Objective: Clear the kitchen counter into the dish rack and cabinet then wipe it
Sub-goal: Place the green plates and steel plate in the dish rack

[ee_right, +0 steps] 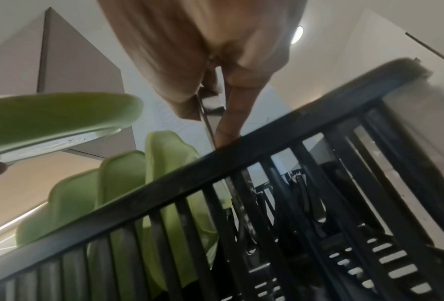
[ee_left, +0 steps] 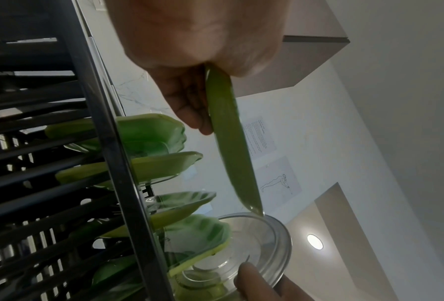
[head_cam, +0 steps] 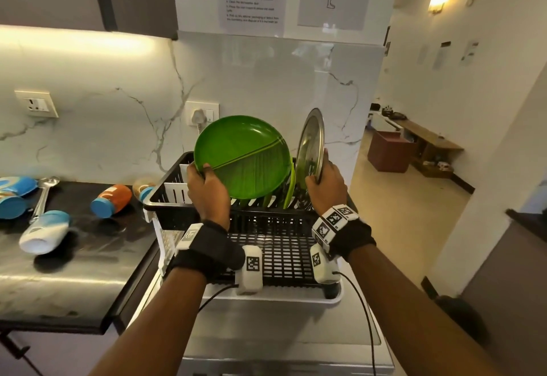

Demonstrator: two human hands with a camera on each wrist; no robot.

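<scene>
My left hand [head_cam: 204, 181] grips the left rim of a round green plate [head_cam: 245, 155], tilted over the black dish rack [head_cam: 275, 245]. The left wrist view shows that plate edge-on [ee_left: 231, 142] between thumb and fingers. To its right my right hand [head_cam: 324, 180] pinches the rim of a steel plate [head_cam: 310, 144], upright in the rack's right slots; this steel plate [ee_right: 206, 120] appears edge-on in the right wrist view. Several lime-green plates [ee_right: 123, 183] stand in the rack behind.
On the dark counter [head_cam: 88, 260] at left lie an orange jar with a blue lid [head_cam: 111, 200], a white and blue bottle [head_cam: 44, 232], a steel ladle [head_cam: 43, 198] and blue packets [head_cam: 14, 195]. A marble backsplash with sockets [head_cam: 201, 116] rises behind the rack.
</scene>
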